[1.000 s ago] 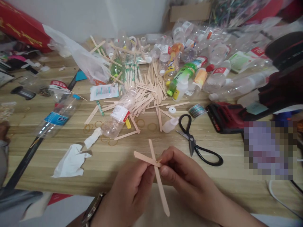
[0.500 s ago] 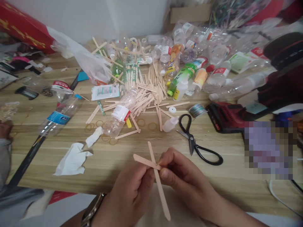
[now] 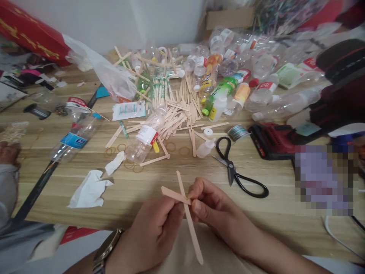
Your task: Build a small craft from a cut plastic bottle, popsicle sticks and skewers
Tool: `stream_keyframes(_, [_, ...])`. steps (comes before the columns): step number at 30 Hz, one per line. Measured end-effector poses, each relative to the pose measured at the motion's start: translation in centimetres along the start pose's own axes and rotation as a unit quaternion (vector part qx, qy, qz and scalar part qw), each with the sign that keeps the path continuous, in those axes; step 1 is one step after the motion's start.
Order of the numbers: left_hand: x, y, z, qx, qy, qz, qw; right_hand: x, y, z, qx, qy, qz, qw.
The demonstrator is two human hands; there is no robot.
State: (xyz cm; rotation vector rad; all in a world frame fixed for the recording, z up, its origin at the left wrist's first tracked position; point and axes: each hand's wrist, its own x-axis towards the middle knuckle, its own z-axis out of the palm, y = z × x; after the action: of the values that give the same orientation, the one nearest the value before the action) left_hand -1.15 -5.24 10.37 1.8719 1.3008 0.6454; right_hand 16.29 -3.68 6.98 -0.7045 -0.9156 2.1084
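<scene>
Two wooden craft sticks (image 3: pixel 192 232) cross each other in an X in front of me, above the table's near edge. My left hand (image 3: pixel 155 224) is closed on them, thumb and fingers gripping just below the crossing. At the crossing, my right hand (image 3: pixel 212 213) pinches a thin yellowish band that looks like a rubber band; most of it is hidden by the fingertips. Beyond my hands, more rubber bands (image 3: pixel 184 151) lie loose on the wood, beside a pair of joined sticks (image 3: pixel 155 160) and a clear plastic bottle (image 3: pixel 142 142).
Black-handled scissors (image 3: pixel 232 167) lie right of my hands, near a small white glue bottle (image 3: pixel 205 148) and a red-and-black power tool (image 3: pixel 270 140). Crumpled tissue (image 3: pixel 89 189) is at left. Craft sticks (image 3: pixel 176 120) and bottles (image 3: pixel 222 93) pile up behind. Another person's hand (image 3: pixel 8 153) rests far left.
The view has shifted slightly, so things at left sit a little further right. My hands keep the same grip on the crossed sticks, with only slight finger movement at the crossing.
</scene>
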Motion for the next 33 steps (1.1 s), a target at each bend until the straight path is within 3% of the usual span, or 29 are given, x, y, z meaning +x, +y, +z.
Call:
stream_keyframes(12, [0.0, -0.3, -0.5, 0.023, -0.063, -0.003, 0.998, -0.4, 0.2, -0.4, 0.021, -0.001, 0.016, 1.000])
stream_keyframes(17, [0.1, -0.2, -0.5, 0.042, -0.085, 0.023, 0.995, -0.2, 0.5, -0.7, 0.099, -0.041, 0.069, 0.992])
stream_keyframes(22, [-0.6, -0.1, -0.4, 0.047, -0.086, -0.013, 0.995, 0.3, 0.7, -1.1, 0.185, -0.034, 0.106, 0.976])
stream_keyframes(28, [-1.2, -0.2, -0.3, 0.008, -0.087, -0.057, 0.995, 0.3, 0.9, -1.4, 0.192, -0.060, 0.143, 0.969])
stream_keyframes(33, [-1.5, -0.9, -0.2, 0.002, -0.123, -0.026, 0.992, 0.3, 1.1, -1.3, 0.199, -0.095, 0.155, 0.963])
